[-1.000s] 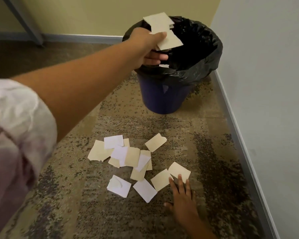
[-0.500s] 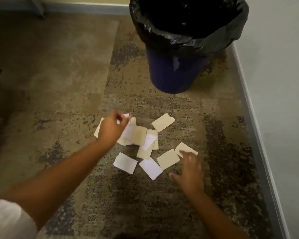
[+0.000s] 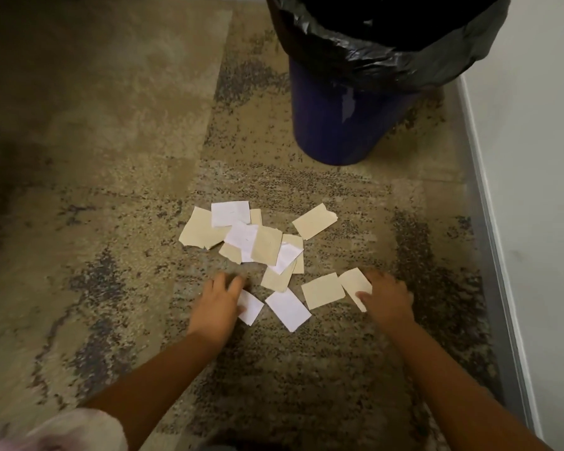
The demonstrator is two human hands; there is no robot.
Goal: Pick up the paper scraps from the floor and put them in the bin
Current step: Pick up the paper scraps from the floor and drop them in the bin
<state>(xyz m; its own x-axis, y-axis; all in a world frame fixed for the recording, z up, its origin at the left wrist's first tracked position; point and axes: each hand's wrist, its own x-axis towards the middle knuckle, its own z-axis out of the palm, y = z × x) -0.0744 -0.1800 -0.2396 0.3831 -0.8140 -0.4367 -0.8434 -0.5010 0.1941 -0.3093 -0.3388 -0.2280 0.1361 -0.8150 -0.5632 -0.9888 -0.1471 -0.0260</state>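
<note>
Gathering step. Left hand (image 3: 216, 304) lies on a white scrap (image 3: 252, 306), right hand (image 3: 386, 296) on a tan scrap (image 3: 354, 283); grip unclear on both. Paper scraps (image 3: 251, 237) mid-frame on carpet (image 3: 111, 157); lined bin (image 3: 336, 125) upper right. Next: pinch, lift, carry.

Surroundings: floor covering and wall edge.
A mottled tan carpet (image 3: 118, 151) with dark speckled patches is covering the whole floor. A pale wall (image 3: 541, 157) is running along the right side, with a grey baseboard (image 3: 489, 222) lining its foot. A pinkish-white sleeve (image 3: 69, 431) is showing at the bottom left corner.
</note>
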